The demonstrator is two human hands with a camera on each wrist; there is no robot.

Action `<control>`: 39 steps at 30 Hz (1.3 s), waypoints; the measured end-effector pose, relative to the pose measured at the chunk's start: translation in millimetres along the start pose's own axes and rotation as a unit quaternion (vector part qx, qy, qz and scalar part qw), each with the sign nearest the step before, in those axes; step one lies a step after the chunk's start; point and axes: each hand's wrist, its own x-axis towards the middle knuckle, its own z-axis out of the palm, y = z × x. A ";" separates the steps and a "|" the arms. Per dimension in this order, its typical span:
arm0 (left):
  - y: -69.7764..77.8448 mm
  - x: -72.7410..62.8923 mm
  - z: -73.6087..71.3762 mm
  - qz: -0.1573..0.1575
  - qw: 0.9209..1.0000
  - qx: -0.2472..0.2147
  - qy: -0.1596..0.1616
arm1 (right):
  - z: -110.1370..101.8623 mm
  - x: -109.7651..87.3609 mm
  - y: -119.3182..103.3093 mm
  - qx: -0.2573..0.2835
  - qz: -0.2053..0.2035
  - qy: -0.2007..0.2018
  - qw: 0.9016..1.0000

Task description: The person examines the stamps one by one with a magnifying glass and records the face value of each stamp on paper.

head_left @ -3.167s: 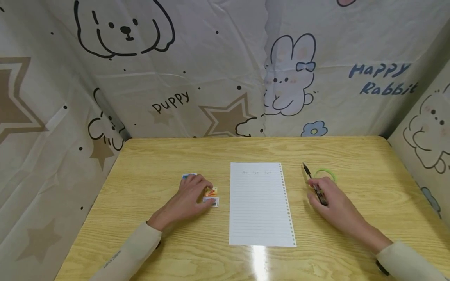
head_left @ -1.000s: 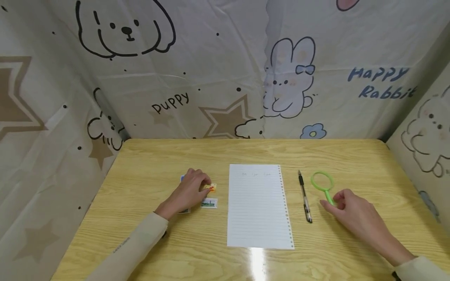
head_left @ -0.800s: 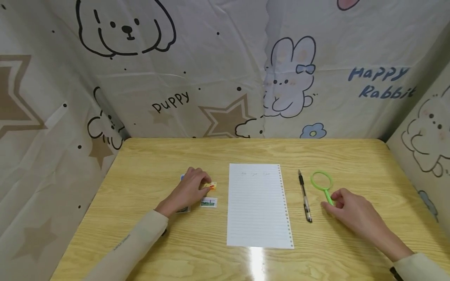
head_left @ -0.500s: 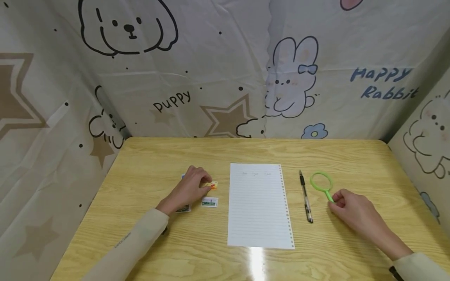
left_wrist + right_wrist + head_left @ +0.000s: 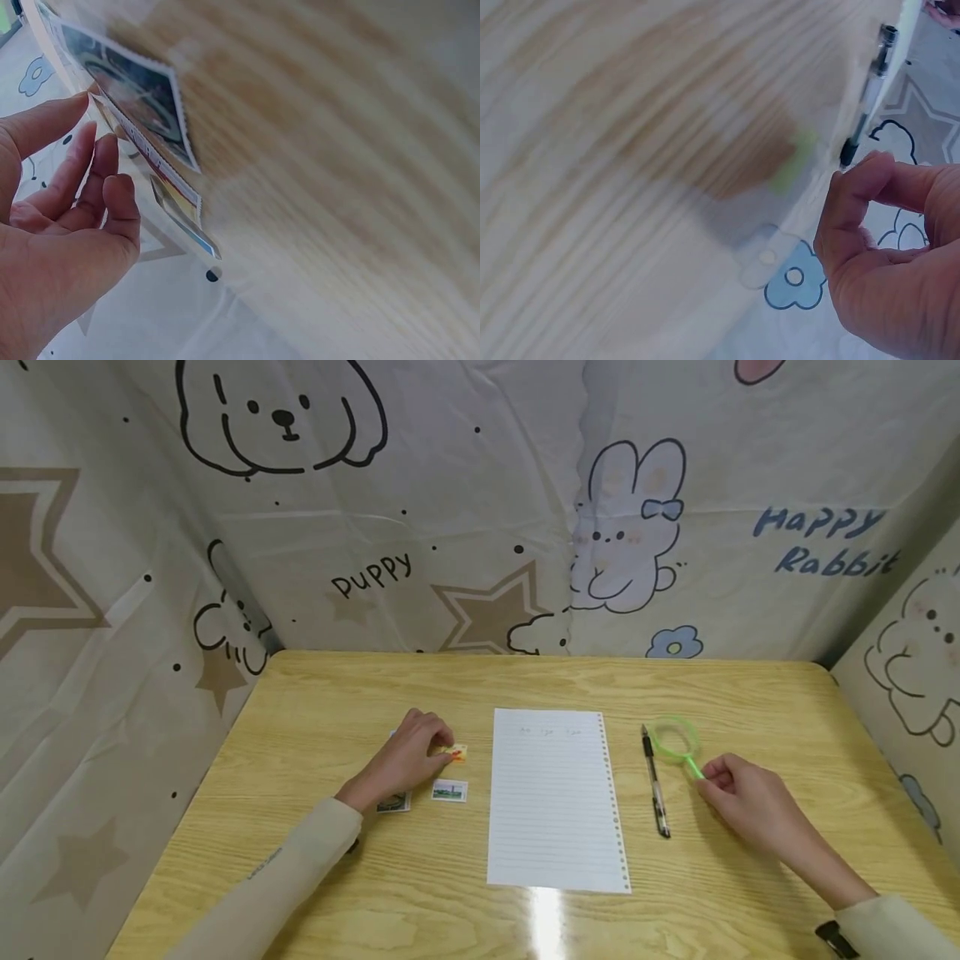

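Note:
My left hand (image 5: pixel 408 756) pinches a small yellow and red postage stamp (image 5: pixel 458 752) between thumb and fingertips. Nearer to me lie a green landscape stamp (image 5: pixel 449 791) and a dark stamp (image 5: pixel 394 803), the latter partly under the wrist. Only a blue corner of another stamp shows behind the hand. The left wrist view has the dark stamp (image 5: pixel 135 86) flat on the wood, with stamp edges past it by the fingers. At the right, my right hand (image 5: pixel 750 797) grips a green magnifying glass (image 5: pixel 691 765) by its handle end; its ring is tilted beside the pen.
Lined paper (image 5: pixel 555 810) with faint writing along its top lies mid-table, between the hands. A black pen (image 5: pixel 656 785) lies between the paper and the magnifying glass. Printed cloth (image 5: pixel 480 510) walls in the table (image 5: pixel 345 893) at the back and sides.
The right hand has put the pen down, taken the magnifying glass by its handle and shifted its ring left and up. The left hand has moved the yellow stamp slightly away from the green one.

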 end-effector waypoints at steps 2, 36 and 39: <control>0.2 0.7 -0.6 0.003 1.000 0.007 -0.001 | 0.3 0.3 -4.6 0.008 -0.008 0.003 1.000; -0.2 3.6 0.7 0.007 1.000 0.018 -0.004 | 39.4 44.9 -127.7 0.139 -0.124 -0.059 0.981; -0.1 3.9 0.5 0.003 1.000 0.016 -0.004 | 48.3 48.8 -136.1 0.140 -0.128 -0.064 0.980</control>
